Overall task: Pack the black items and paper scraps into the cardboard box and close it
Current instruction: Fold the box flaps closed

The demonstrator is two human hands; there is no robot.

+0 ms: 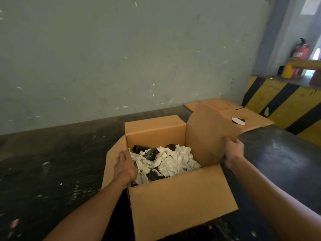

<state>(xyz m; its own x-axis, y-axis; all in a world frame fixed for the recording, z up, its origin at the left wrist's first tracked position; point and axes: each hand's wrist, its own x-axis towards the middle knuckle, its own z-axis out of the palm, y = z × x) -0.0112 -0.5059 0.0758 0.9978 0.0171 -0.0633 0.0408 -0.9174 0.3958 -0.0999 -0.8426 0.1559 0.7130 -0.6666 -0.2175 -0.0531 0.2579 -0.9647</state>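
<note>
An open cardboard box [180,197] stands on the dark floor in front of me. Inside it lie white paper scraps [175,160] mixed with several black items [151,153]. My left hand [125,166] rests with straight fingers on the inner side of the box's left flap [111,167], at the edge of the scraps. My right hand [233,150] grips the outer edge of the right flap [210,134], which stands raised and tilted over the box. The near flap hangs toward me and the far flap stands upright.
A flattened cardboard sheet [243,113] with a black-and-white label lies behind the box on the right. A yellow-and-black striped barrier [284,101] rises at the far right, with a red fire extinguisher [301,51] behind it. A grey wall [121,58] closes the back. Small scraps litter the floor.
</note>
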